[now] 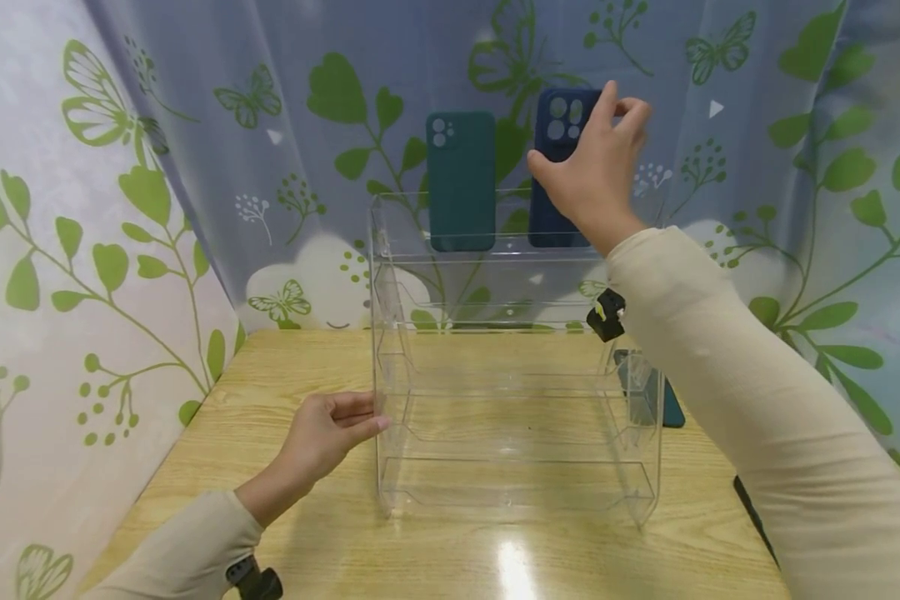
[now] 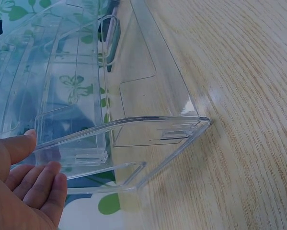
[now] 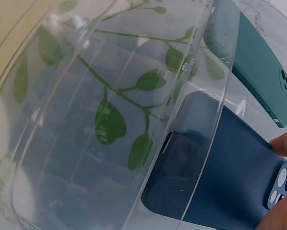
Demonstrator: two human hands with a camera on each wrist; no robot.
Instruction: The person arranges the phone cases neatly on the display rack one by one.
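Leafy curtain (image 1: 390, 42) behind, and centre stage is the navy phone case (image 1: 549, 196), lower end in the top tier of the clear rack (image 1: 517, 461), right hand (image 1: 600, 171) pinching it, thumb and fingers spread across its width: probably light and flexible, best held by those sides! Left hand (image 1: 321, 437) pinches the rack's edge, green phone case (image 1: 461, 187) alongside, wooden desk (image 1: 307, 358) beneath, no brand or writing readable.

Head cam looks forward-down over clear rack (image 1: 517, 483). Left-wrist cam (image 1: 255, 578) close from rack's 8 o'clock; right-wrist cam (image 1: 606, 315) close from 2 o'clock, sharing teal case (image 1: 461, 182), navy case (image 3: 217, 165) with head.
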